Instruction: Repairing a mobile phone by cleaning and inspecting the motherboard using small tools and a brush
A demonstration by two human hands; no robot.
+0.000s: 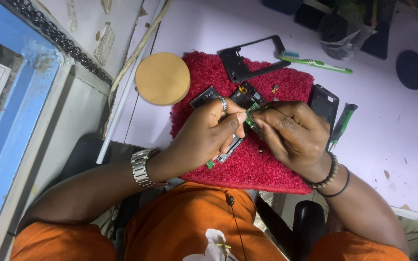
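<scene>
**Phone board pinched between two hands over the red mat**

Above the red mat (267,164), both hands meet on a small green circuit board (252,116). The left hand (204,137), with a ring and a metal watch, is closed, thumb and forefinger pinching the board's near edge. The right hand (293,135), with bead bracelets at the wrist, is curled too, its fingertips (259,123) nipping the same board from the other side. Whether it also holds a small tool I cannot tell. Beneath the fingers a dark phone body (238,96) lies on the mat, partly hidden.

On the mat's far edge rests a black phone frame (250,58), with a toothbrush (315,63) just beyond it on the table (388,145). A back cover (324,104) sits at the mat's right edge, and a green-handled screwdriver (342,125) lies beside it. A round wooden disc (162,79) overlaps the mat's left corner. A tiny gold part (275,89) lies loose on the pile.

The risks, as I judge them: the board is gripped only at its edges, so a twist from either hand could bend it or tear a ribbon connector. If the pinch slips, it could drop into the deep pile. Small loose parts there could sink out of sight, or be swept off by a wrist.
</scene>
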